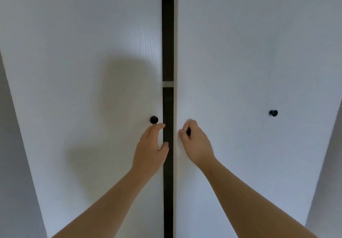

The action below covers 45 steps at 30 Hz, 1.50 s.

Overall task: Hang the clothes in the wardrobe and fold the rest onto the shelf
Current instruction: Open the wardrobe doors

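Barely begun: wardrobe (240, 52) ajar mid-frame; right hand (196, 143) grips a knob (188, 131), left hand (150, 145) rests open-fingered at the left door (83, 52) edge; no clothes visible, hanging and folding all remain

held knob (188, 131) mostly hidden, wardrobe interior (168, 34) dark

both forearms bare, raised forward, converging toward centre. left hand (150, 146): fingers extended and loosely curved, thumb spread apart, holding nothing. right hand (197, 144): back toward the camera, fingers curled, pinching a small black knob (188, 131) mostly hidden by them.
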{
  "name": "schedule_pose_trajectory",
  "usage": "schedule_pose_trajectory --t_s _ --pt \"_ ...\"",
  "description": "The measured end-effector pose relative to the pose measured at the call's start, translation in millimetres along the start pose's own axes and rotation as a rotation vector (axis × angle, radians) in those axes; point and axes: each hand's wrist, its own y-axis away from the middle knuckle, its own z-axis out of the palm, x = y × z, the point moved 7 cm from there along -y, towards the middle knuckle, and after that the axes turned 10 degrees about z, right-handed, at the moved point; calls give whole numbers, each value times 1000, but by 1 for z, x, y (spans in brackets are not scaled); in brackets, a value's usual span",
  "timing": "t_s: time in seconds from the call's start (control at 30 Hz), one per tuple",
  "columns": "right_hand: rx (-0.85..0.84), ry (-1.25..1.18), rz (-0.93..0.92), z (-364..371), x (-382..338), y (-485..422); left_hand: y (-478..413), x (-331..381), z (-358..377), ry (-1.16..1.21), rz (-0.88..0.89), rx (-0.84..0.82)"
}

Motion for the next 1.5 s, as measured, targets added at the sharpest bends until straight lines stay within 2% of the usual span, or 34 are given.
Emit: schedule_pose_trajectory --t_s 0.13,0.3,0.43,0.67,1.0,1.2,1.33,1.5 --pt "4 -71 15 -31 8 32 8 30 4 115 -57 17" --pt "-64 -241 56 -72 22 62 26 68 18 245 -31 -52" --pt "-83 -337 88 -108 32 82 27 103 28 344 -22 -29" --pt "-120 -423 153 -188 69 116 44 180 83 452 -23 -61" --pt "114 -227 270 -296 121 143 59 269 137 532 2 -186" --pt "299 -87 381 -334 149 172 64 307 154 584 36 -213" --pt "394 -116 416 -352 162 190 74 318 168 563 80 -287" --pt "281 -77 368 -337 161 188 77 304 167 502 72 -298"
